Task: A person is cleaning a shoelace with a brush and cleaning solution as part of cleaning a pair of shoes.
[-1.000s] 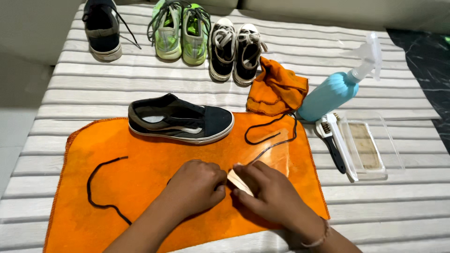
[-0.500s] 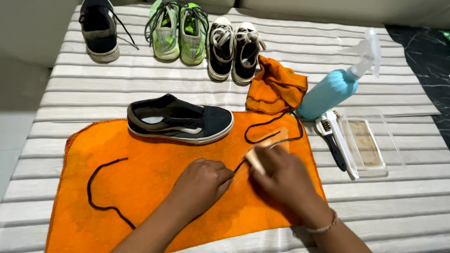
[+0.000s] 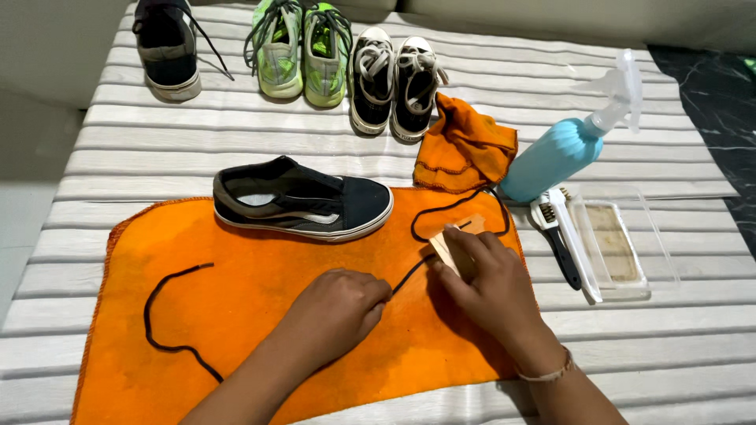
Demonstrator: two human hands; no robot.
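Observation:
A large orange cloth [image 3: 260,315] lies spread on a striped white pad. On it rests a dark low sneaker [image 3: 303,198] without laces. A black shoelace [image 3: 457,206] loops across the cloth's right part. My left hand [image 3: 339,303] pinches that lace near the cloth's middle. My right hand [image 3: 484,275] grips a small wooden-backed brush [image 3: 457,240] and presses it on the lace. A second black lace [image 3: 169,315] lies loose at the left of the cloth.
A dark shoe [image 3: 167,43], a green pair [image 3: 303,47] and a black-and-white pair [image 3: 394,79] line the far edge. A crumpled orange rag [image 3: 465,145], a blue spray bottle [image 3: 563,149], a black-handled brush [image 3: 555,236] and a clear plastic case [image 3: 622,244] sit at right.
My right hand has slid the brush up and to the right along the lace. My left hand stays on the lace, and the stretch of lace between the hands is longer.

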